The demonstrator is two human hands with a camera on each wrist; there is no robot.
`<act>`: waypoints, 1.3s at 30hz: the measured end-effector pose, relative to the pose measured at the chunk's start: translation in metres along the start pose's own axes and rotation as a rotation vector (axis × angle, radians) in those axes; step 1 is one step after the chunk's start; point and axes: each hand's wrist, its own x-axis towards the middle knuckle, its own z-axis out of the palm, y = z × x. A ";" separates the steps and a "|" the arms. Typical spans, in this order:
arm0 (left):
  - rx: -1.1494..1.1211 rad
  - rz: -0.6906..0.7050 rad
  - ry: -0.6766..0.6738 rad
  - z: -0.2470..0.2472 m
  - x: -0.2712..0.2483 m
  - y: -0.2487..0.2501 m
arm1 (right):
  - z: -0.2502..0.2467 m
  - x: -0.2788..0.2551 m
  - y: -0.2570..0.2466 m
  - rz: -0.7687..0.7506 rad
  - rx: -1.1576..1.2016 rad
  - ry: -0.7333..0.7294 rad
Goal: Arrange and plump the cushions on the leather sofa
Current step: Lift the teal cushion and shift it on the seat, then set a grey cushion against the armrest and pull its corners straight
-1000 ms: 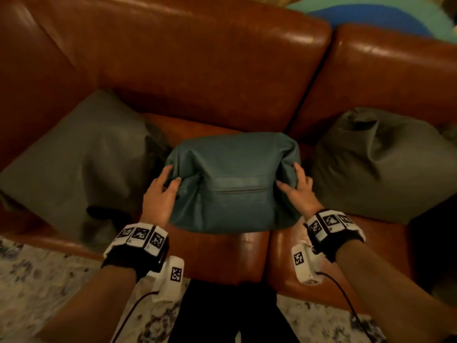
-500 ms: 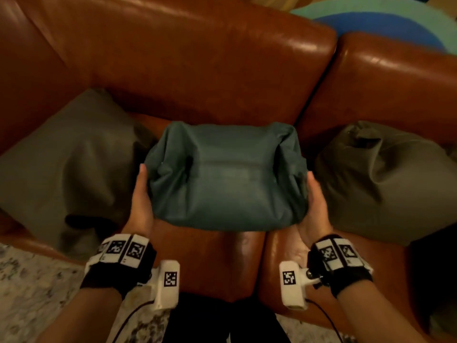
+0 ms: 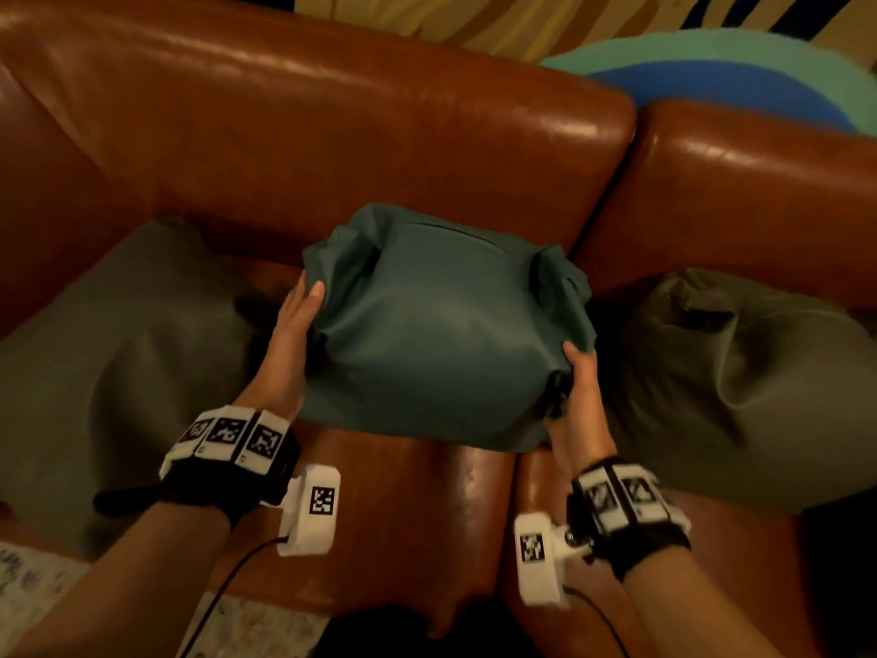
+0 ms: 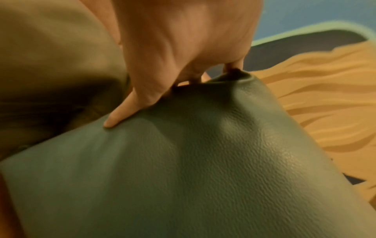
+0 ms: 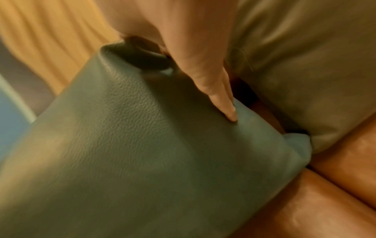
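From the head view we see the teal cushion [image 3: 441, 334] in the middle of the sofa [image 3: 332, 149], over the seam between the two seat pads and close to the backrest, held between our two hands. Our left hand [image 3: 292, 344] lies along its left side with the thumb hooked over the top edge, and our right hand [image 3: 576, 396] grips its lower right corner, thumb on top and the fabric bunched under it. A grey cushion [image 3: 123, 372] leans in the sofa's left corner, and a second grey cushion [image 3: 740, 387] sits just to the right of the teal one. A patterned rug [image 3: 28, 591] shows at the lower left, and a blue and green round shape [image 3: 740, 87] lies behind the backrest. In the left wrist view, the left hand [image 4: 183, 48] clasps the teal cushion [image 4: 193, 169], thumb pressed flat on its grained face and fingers curled behind the puckered edge. In the right wrist view, which is blurred, the right hand [image 5: 183, 40] holds the teal cushion [image 5: 132, 153] the same way, thumb laid down its face, with the second grey cushion [image 5: 305, 64] just beside it and the sofa [image 5: 315, 201] seat below.
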 end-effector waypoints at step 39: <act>0.379 -0.235 0.695 -0.221 -0.165 -0.094 | 0.276 -0.011 0.110 -0.112 -1.267 -0.608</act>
